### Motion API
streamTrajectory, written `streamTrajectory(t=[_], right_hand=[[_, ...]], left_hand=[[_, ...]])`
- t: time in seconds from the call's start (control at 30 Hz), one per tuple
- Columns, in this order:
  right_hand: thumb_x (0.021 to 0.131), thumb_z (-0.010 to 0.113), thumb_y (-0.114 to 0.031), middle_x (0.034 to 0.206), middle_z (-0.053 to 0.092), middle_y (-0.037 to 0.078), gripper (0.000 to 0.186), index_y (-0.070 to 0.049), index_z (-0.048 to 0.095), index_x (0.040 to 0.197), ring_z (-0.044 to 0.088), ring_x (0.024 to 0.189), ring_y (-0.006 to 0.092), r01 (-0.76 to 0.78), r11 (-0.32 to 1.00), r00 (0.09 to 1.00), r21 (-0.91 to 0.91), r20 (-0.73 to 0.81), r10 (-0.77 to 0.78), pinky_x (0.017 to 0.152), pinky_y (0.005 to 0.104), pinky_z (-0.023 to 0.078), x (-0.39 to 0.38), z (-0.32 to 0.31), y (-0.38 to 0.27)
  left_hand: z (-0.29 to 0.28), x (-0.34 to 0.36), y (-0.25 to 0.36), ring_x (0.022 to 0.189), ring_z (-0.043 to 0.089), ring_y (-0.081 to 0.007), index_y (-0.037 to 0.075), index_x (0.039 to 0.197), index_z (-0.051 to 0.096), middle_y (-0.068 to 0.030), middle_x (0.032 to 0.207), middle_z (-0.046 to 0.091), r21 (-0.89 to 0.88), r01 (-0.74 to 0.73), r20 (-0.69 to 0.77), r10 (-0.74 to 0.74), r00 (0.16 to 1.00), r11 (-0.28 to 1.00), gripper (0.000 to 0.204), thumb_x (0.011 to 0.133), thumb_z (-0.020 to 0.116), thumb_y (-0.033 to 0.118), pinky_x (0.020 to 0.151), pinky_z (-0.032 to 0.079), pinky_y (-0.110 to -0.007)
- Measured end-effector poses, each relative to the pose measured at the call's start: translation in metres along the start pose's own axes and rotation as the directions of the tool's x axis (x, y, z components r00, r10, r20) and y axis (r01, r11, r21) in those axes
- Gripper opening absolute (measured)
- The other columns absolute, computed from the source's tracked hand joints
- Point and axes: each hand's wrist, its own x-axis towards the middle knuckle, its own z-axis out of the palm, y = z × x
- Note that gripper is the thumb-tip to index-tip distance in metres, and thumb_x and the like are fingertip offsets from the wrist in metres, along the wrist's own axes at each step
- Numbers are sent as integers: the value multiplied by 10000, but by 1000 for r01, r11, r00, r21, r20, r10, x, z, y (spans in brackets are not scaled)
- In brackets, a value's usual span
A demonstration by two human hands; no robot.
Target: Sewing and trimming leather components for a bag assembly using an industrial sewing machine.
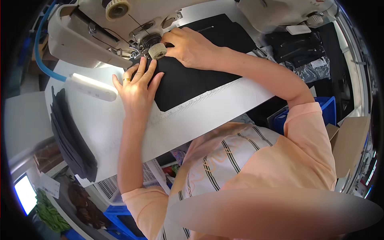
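The left hand lies palm-down, fingers splayed, gripping nothing, beside black fabric; the right hand curls, hold unclear.

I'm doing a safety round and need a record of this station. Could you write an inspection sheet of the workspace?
Surface: white tabletop, with a ruler scale along the fabric's near edge.
Job's things: black fabric lies flat by the sewing machine.
Clutter: dark fabric stack along the tabletop's left edge.
Hands: left hand spread at the fabric's left edge, fingertips near the stitching area; right hand bent behind the ribbed knob, its exact grip hidden.
Cables: blue tube runs to the lit lamp; no loose cord seen on the tabletop.
Surroundings: blue crate and cardboard box at right; white basket below; lit screen at lower left.
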Motion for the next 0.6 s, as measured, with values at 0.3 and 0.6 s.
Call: streamTrajectory(t=[0.3, 0.6], right_hand=[[796, 569, -46, 997, 604, 58, 293, -130, 705, 1042, 572, 904, 218, 2, 1000, 1000, -5, -16, -2, 817, 343, 470, -1, -5, -4], [864, 617, -427, 944, 617, 115, 409, -76, 627, 1074, 592, 927, 249, -467, 871, 808, -152, 328, 490, 812, 374, 470, -14, -76, 53]], left_hand=[[2, -3, 4, 1014, 597, -196, 195, 1090, 708, -26, 1174, 660, -31, -11, -64, 9, 998, 999, 347, 773, 738, 334, 953, 290, -709], [7, -8, 1, 1103, 567, -202, 194, 1175, 670, -5, 1267, 612, -144, 54, -26, -59, 998, 988, 335, 855, 672, 291, 1018, 225, -668]])
